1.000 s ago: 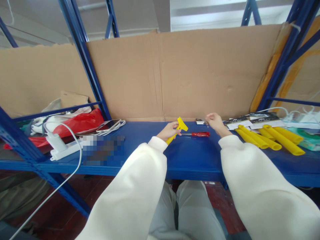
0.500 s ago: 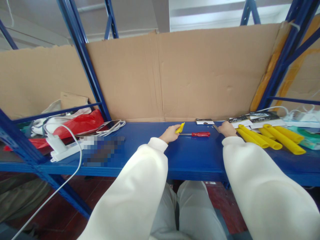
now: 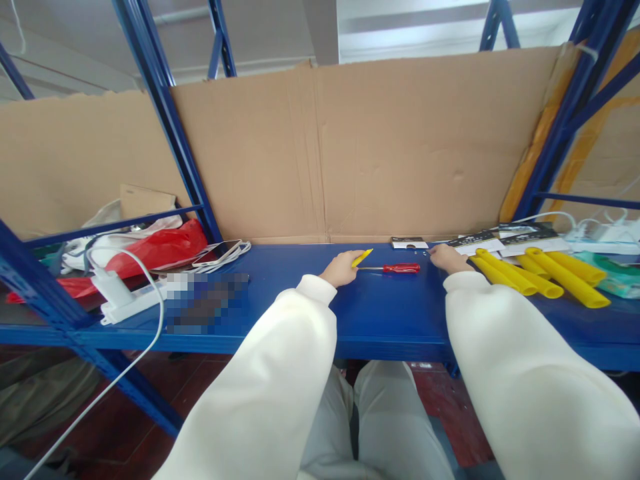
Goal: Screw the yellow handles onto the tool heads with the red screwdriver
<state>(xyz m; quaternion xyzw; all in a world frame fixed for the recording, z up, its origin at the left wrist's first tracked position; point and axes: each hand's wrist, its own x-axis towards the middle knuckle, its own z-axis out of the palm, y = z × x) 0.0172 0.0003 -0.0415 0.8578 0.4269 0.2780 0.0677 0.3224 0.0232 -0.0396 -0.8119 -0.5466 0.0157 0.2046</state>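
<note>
My left hand (image 3: 341, 268) is closed around a slim yellow plastic piece (image 3: 362, 258), whose tip points up and to the right. Just beside it lies a screwdriver (image 3: 401, 268) with a red handle, its shaft pointing at my left fingers. To the right, my right hand (image 3: 449, 259) rests low at the table with its fingers pinched together; what they hold, if anything, is too small to make out. A few tiny metal bits (image 3: 420, 253) lie left of those fingertips, in front of a small black-and-white card (image 3: 409, 243).
Several yellow tubes (image 3: 570, 277) lie right of my right hand, before black-and-white packs (image 3: 533, 241). On the left are a white power strip (image 3: 131, 301), a red bag (image 3: 160, 250) and a white cable (image 3: 233, 252). Cardboard (image 3: 400, 147) backs the blue table (image 3: 285, 293).
The yellow piece has turned in my left hand and now looks narrower. My right fingertips have shifted slightly left, and the flat grey piece seen at them before no longer shows clearly.
</note>
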